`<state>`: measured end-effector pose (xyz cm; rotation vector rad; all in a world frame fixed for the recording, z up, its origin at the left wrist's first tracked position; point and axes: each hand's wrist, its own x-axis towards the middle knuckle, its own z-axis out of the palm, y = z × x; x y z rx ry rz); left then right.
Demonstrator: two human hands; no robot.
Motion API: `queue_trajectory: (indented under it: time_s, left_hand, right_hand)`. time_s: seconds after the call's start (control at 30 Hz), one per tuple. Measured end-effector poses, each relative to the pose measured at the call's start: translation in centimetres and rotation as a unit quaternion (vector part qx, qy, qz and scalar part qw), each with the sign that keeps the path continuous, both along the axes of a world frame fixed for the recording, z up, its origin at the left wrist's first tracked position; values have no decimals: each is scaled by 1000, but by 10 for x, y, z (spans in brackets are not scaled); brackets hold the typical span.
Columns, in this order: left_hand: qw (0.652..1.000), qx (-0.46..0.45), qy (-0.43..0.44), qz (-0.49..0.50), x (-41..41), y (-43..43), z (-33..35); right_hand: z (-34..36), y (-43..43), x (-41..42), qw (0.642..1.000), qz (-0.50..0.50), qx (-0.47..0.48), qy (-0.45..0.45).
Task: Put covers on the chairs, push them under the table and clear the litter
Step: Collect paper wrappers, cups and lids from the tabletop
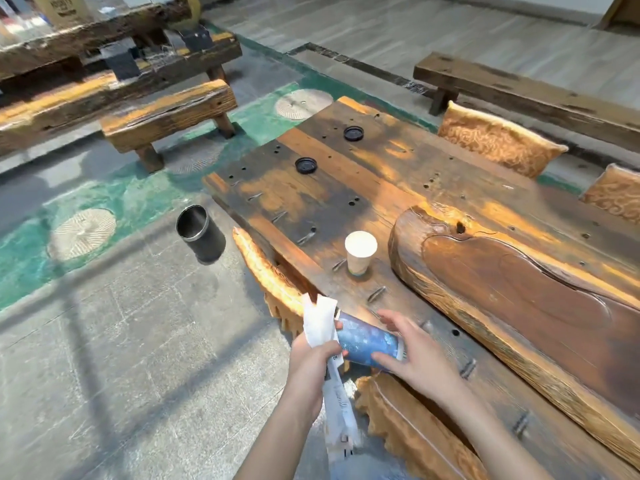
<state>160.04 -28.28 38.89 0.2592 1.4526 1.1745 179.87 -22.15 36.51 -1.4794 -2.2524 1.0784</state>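
My left hand (311, 362) grips crumpled white paper and a long receipt (337, 407) that hangs down. My right hand (412, 355) holds a blue paper cup (369, 341) on its side, just off the near edge of the wooden table (346, 188); the left fingers touch the cup's other end. A white paper cup (360, 252) stands upright on the table. Two black lids (306, 165) (353, 133) lie further along it. Chairs with orange patterned covers (270, 271) (408, 427) are tucked in on the near side, and two more (495, 143) (616, 195) on the far side.
A black cylindrical bin (200, 233) stands on the grey floor left of the table. A large carved wooden tray (519, 282) takes up the table's right part. Wooden benches (166, 119) (519, 88) stand at the back left and back right.
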Motion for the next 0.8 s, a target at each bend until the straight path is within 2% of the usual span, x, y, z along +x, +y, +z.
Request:
queue_trajectory:
  time_s: [0.1, 0.2, 0.5, 0.57, 0.67, 0.73, 0.8]
  left_hand:
    - [1000, -1, -23, -10, -2, 31, 3]
    - [999, 14, -21, -31, -5, 51, 1]
    - [993, 34, 29, -108, -27, 89, -11]
    - [995, 36, 20, -91, -37, 99, -12]
    - [1000, 8, -6, -15, -63, 118, -21]
    - [999, -3, -35, -26, -84, 132, -26]
    - [995, 2, -60, -78, -102, 147, -27]
  right_hand:
    - [2, 30, -20, 996, 63, -18, -61]
    - [-4, 44, -23, 996, 31, -21, -85]
    - [-25, 48, -30, 992, -81, -84, -37]
    - [-29, 50, -41, 988, -119, -93, -28]
    - [-31, 52, -61, 974, -195, -117, 3]
    - [-29, 52, -75, 962, -234, -134, 40]
    - [-26, 52, -90, 957, -245, -136, 69]
